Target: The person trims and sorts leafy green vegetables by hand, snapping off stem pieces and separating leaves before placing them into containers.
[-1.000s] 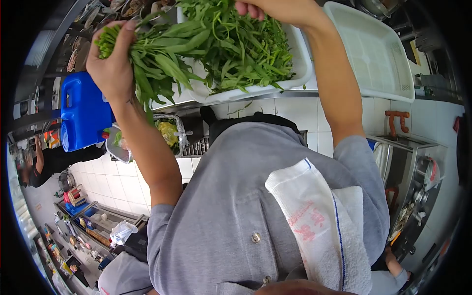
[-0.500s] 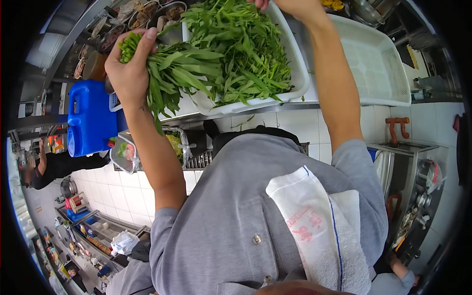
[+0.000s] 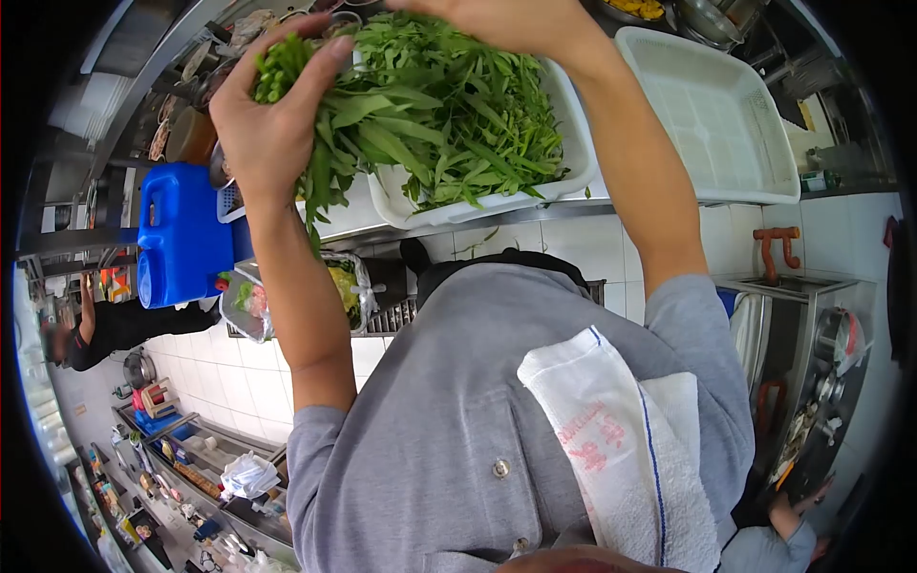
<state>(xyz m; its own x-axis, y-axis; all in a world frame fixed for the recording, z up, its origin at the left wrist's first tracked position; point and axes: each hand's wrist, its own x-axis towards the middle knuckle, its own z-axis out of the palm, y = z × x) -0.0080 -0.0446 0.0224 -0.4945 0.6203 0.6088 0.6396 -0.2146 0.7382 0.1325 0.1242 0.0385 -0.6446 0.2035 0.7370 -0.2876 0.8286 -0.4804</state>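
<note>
A bunch of leafy green stems [image 3: 377, 119] is gripped in my left hand [image 3: 267, 134], its cut ends poking out between thumb and fingers and its leaves hanging to the right and down. Beside it, a white tray [image 3: 576, 172] holds a heap of loose greens [image 3: 487, 115]. My right hand [image 3: 478, 21] is over the far part of this heap, at the top edge of the view; its fingertips are blurred and partly cut off, so what they hold, if anything, cannot be made out.
To the right stands a second white basket [image 3: 716, 115]. A blue jug [image 3: 186, 234] is at the left, with bagged vegetables [image 3: 250, 301] below it. A person in black [image 3: 134, 329] stands far left; another person's arm [image 3: 788, 516] shows at lower right.
My left hand has moved right with the bunch, now nearer the heap. My right hand has come left from the tray's far right corner to above the greens.
</note>
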